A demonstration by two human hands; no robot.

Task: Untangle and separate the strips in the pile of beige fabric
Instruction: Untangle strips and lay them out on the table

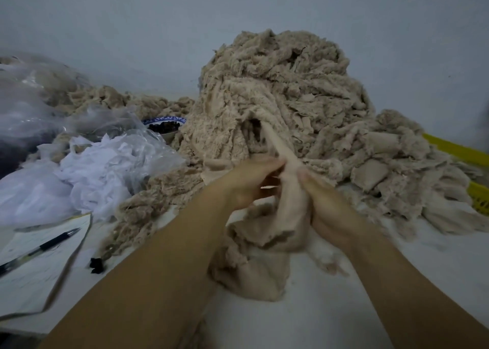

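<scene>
A tall tangled pile of beige fabric strips (pixel 285 91) rises against the wall at the centre. One smooth beige strip (pixel 277 144) runs taut from a hollow in the pile down to my hands. My left hand (pixel 248 181) pinches the strip at its left edge. Just right of it, my right hand (pixel 328 203) grips the same strip, thumb on top. Below my hands a bunched length of the strip (pixel 259 256) hangs and gathers on the white surface. The fingertips are partly hidden by the cloth.
Crumpled white plastic bags (pixel 100 168) lie at the left. A paper pad (pixel 39 266) with a black pen (pixel 42 248) sits at the lower left. A blue-rimmed bowl of dark bits (pixel 164 126) stands behind the bags. A yellow crate edge (pixel 460 152) shows at the right.
</scene>
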